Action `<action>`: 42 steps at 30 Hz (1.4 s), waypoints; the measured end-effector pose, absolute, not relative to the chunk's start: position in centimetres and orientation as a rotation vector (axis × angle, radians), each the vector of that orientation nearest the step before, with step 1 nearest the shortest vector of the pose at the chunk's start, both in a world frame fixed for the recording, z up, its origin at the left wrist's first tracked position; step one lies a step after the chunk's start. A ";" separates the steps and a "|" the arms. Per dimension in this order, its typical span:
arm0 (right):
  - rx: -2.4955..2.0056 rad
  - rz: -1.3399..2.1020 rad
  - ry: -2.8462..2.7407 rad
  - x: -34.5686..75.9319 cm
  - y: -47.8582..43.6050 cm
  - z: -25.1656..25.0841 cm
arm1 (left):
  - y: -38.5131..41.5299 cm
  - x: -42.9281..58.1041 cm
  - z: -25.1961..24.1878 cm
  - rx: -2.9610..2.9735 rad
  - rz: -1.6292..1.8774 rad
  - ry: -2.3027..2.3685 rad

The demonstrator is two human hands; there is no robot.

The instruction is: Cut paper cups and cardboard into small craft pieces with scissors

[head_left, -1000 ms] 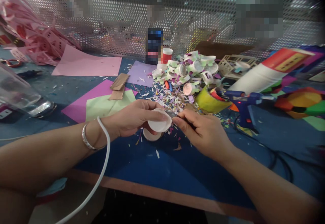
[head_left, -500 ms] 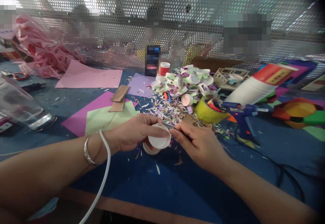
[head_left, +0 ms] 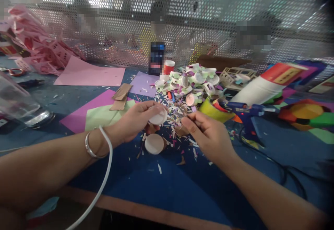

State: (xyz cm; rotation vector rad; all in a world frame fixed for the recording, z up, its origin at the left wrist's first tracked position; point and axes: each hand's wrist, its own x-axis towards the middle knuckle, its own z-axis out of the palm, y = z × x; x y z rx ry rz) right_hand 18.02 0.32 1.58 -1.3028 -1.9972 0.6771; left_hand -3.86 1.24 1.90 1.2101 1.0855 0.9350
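Observation:
My left hand (head_left: 130,120) grips a small round white disc (head_left: 158,117) between thumb and fingers. Below it, a second pale disc (head_left: 154,144) with a brown edge lies on the blue table. My right hand (head_left: 212,138) is apart from the disc, to its right, with thumb and forefinger pinched together; whatever may be between them is too small to make out. Paper scraps (head_left: 173,113) in many colours are scattered around and between both hands. Beyond them is a heap of small white and pale green paper pieces (head_left: 193,80).
A blue glue gun (head_left: 245,110) with a black cord lies at right, by a yellow roll (head_left: 215,111) and a tilted white-and-red cylinder (head_left: 261,85). At left are a clear glass (head_left: 31,108) and coloured sheets (head_left: 78,117). A phone (head_left: 157,58) stands against the perforated metal screen.
My left hand has moved up and left with the white disc, uncovering the disc on the table. My right hand has drawn away rightward from the held disc.

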 end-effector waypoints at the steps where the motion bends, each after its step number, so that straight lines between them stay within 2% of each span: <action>1: -1.299 0.679 -1.975 18.1 0.4 1.5 | 1.5 -4.0 1.8 1.240 0.975 1.109; 6: -1.285 0.593 -1.963 18.4 0.7 1.4 | 2.6 -4.2 1.0 1.448 1.094 1.188; 15: -1.313 0.490 -2.057 18.2 0.9 1.2 | 3.0 -4.1 0.9 1.254 1.125 1.132; 20: -1.349 0.555 -2.021 18.0 0.9 1.0 | 3.1 -4.5 1.0 1.275 1.143 1.070; 28: -1.242 0.845 -1.879 17.5 0.7 0.6 | 1.2 -3.4 1.0 1.326 0.953 0.939; 35: -1.235 0.766 -1.922 17.3 0.4 0.9 | 0.7 -3.1 1.5 1.257 0.965 0.924; 42: -1.240 0.706 -1.903 17.5 0.5 0.9 | 0.9 -3.9 1.5 1.526 0.925 1.005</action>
